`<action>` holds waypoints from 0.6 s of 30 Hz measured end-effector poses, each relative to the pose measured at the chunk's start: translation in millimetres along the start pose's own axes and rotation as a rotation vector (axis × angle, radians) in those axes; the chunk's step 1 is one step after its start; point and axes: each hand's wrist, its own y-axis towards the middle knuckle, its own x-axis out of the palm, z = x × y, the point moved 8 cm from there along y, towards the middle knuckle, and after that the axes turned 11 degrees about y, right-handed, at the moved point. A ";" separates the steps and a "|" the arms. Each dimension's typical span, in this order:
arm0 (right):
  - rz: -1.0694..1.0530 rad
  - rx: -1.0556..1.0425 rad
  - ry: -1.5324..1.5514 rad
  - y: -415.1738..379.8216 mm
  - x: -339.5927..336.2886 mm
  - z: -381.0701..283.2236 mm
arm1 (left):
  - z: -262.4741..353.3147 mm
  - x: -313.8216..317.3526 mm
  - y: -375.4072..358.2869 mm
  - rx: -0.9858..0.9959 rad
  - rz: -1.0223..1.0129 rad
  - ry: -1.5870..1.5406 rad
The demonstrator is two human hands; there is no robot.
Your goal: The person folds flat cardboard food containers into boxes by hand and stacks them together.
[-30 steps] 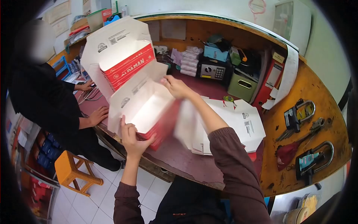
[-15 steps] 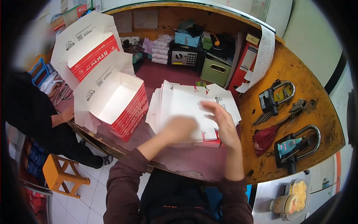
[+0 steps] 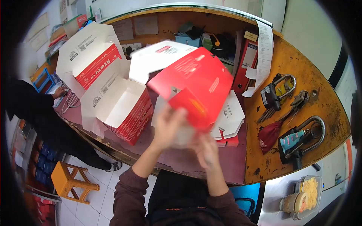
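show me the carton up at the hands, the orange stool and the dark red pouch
Carton (image 3: 201,77): head view, on its red outer panel
Orange stool (image 3: 62,176): head view, on its seat
Dark red pouch (image 3: 268,138): head view, middle of its body

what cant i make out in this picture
- Head view: exact grip of the left hand and right hand on the raised red carton, blurred by motion.
- Head view: much of the flat carton pile, hidden behind the hands and raised carton.
- Head view: number of boxes in the front nested stack, edges too fine.
- Head view: print on the paper strip, too small.
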 end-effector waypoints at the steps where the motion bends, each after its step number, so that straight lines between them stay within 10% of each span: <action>1: 0.055 -0.117 0.018 0.0 -1.5 -19.1 | 2.5 -5.5 1.2 0.006 0.001 0.003; 11: -0.033 0.004 0.101 -4.2 -11.2 -66.2 | 5.8 16.2 -14.6 -0.004 -0.100 0.038; 13: 0.003 -0.154 -0.046 -4.5 -16.8 -71.9 | 4.2 17.2 -16.1 0.026 -0.091 0.080; 15: 0.115 -0.768 -0.558 -21.4 -8.9 -96.9 | 13.9 25.3 -19.1 0.130 -0.074 0.147; 18: 0.162 -0.591 -0.063 -23.5 7.8 -62.1 | 22.2 48.2 -37.3 0.375 -0.040 0.459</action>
